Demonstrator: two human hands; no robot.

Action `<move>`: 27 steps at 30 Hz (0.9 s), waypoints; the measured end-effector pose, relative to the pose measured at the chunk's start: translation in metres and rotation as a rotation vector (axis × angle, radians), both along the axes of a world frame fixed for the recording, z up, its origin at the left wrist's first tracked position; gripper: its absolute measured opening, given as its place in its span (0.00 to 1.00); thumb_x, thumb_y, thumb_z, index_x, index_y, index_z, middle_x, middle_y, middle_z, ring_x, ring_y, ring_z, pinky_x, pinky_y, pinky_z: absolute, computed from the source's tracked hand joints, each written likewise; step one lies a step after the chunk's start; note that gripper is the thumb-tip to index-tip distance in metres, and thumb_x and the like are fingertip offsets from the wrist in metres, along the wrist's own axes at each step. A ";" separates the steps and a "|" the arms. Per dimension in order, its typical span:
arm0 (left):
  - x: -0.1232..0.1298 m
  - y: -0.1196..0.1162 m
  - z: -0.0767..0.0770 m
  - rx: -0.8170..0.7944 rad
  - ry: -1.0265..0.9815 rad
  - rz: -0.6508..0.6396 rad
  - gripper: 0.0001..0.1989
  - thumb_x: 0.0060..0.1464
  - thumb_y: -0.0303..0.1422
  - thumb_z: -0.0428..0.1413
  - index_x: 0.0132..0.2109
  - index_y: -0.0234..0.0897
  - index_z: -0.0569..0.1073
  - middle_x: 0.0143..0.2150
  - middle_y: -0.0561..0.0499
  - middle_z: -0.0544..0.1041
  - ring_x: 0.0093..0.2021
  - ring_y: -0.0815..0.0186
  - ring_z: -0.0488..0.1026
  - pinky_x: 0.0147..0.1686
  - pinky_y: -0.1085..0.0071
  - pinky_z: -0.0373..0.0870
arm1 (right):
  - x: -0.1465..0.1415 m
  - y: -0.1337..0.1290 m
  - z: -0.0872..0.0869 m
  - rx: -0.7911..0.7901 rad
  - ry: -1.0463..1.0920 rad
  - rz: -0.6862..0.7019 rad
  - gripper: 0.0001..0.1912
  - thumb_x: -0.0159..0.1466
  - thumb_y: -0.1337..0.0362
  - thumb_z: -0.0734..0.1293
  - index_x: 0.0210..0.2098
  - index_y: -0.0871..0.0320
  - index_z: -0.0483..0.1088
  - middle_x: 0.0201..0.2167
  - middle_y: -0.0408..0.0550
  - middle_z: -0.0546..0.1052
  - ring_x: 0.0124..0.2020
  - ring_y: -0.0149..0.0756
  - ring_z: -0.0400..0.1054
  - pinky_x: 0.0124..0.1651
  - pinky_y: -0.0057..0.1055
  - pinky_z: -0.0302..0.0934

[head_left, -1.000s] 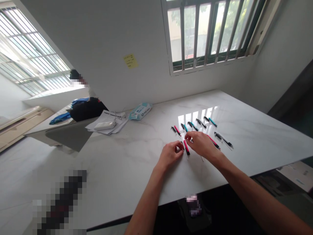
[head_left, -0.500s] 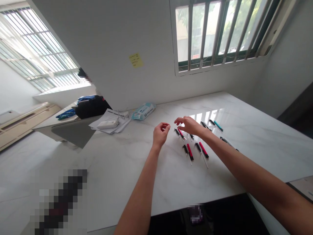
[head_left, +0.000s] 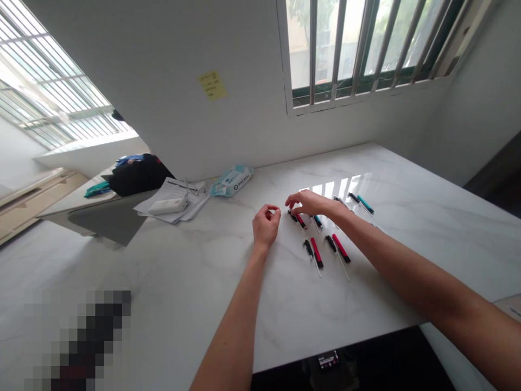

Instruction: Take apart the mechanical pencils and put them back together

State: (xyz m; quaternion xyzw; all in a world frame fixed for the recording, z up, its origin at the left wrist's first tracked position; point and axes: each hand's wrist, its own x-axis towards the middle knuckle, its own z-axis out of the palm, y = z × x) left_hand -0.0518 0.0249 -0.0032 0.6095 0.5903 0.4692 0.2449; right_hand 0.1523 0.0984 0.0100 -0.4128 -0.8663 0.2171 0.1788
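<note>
Below the near edge of the surface (head_left: 228,315), a small lit screen (head_left: 328,359) is seen against black. Closest on the surface, two sets of pen parts are laid out, each made up of one black piece (head_left: 308,248), one red piece (head_left: 316,252) and one thin white stick (head_left: 317,268). Neither set has been shifted since half a second ago.

Just beyond, the left hand (head_left: 266,227) is held curled, thumb and index fingertip drawn together; whether anything is pinched there cannot be told. The right hand (head_left: 308,202) is held palm down, its fingers loosely parted; its fingertips have been lowered to the black piece of a third set, though contact cannot be confirmed. A second ago, both hands were placed at the nearer red pieces.

Three red pieces can be counted in all, with two teal pieces (head_left: 365,203): one beside the third set, one at the back right. Five black pieces are made out, one partly hidden by the right arm.

Farther off, one wipes packet (head_left: 233,181) is set beside papers (head_left: 173,195), on which one white device (head_left: 169,205) is rested. One yellow note (head_left: 212,85) is stuck to the wall, and two barred windows are seen.
</note>
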 end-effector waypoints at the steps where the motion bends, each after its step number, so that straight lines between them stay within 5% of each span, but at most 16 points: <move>1: 0.000 0.000 -0.001 0.000 0.009 -0.002 0.09 0.57 0.40 0.59 0.37 0.40 0.77 0.21 0.59 0.66 0.23 0.69 0.64 0.30 0.71 0.62 | -0.001 0.001 -0.001 -0.009 0.000 0.006 0.17 0.63 0.66 0.75 0.52 0.52 0.79 0.48 0.47 0.84 0.48 0.40 0.77 0.50 0.31 0.65; 12: -0.005 0.005 -0.008 -0.008 0.028 0.053 0.09 0.57 0.40 0.58 0.38 0.41 0.77 0.24 0.56 0.71 0.26 0.67 0.68 0.31 0.72 0.63 | -0.010 -0.001 0.001 -0.049 0.016 0.013 0.16 0.61 0.68 0.75 0.49 0.51 0.80 0.42 0.44 0.85 0.42 0.38 0.78 0.43 0.28 0.66; 22: -0.003 0.000 -0.004 0.002 0.079 -0.034 0.09 0.57 0.40 0.60 0.38 0.40 0.79 0.26 0.55 0.74 0.27 0.68 0.69 0.32 0.72 0.65 | -0.013 -0.008 0.013 -0.071 0.077 -0.064 0.15 0.59 0.69 0.77 0.46 0.54 0.80 0.38 0.45 0.83 0.36 0.34 0.76 0.38 0.26 0.65; 27: 0.000 -0.003 0.000 0.053 0.057 -0.075 0.11 0.57 0.41 0.62 0.42 0.40 0.79 0.35 0.51 0.79 0.32 0.66 0.73 0.34 0.71 0.69 | -0.011 -0.008 0.022 -0.087 0.166 -0.058 0.12 0.59 0.66 0.77 0.43 0.53 0.81 0.37 0.44 0.82 0.35 0.33 0.75 0.37 0.25 0.65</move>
